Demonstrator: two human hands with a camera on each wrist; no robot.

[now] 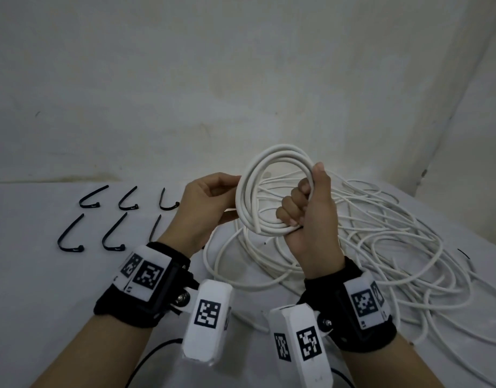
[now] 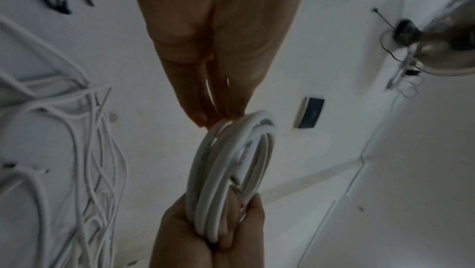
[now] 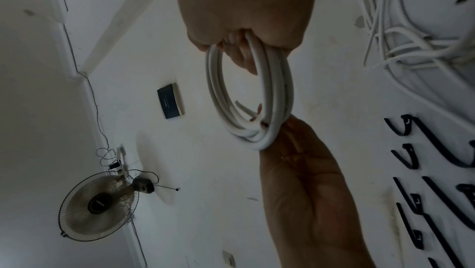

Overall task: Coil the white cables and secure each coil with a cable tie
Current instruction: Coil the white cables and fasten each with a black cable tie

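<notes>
White cable coil (image 1: 272, 191), several round loops, gripped in right hand (image 1: 311, 214)

plain indoor room, likely home or makeshift workspace | bare whitewashed walls (image 1: 185, 79) | wall-mounted fan (image 3: 99, 205) with trailing cord | dark wall box (image 3: 170, 100) | white-covered table (image 1: 31, 275)
</notes>
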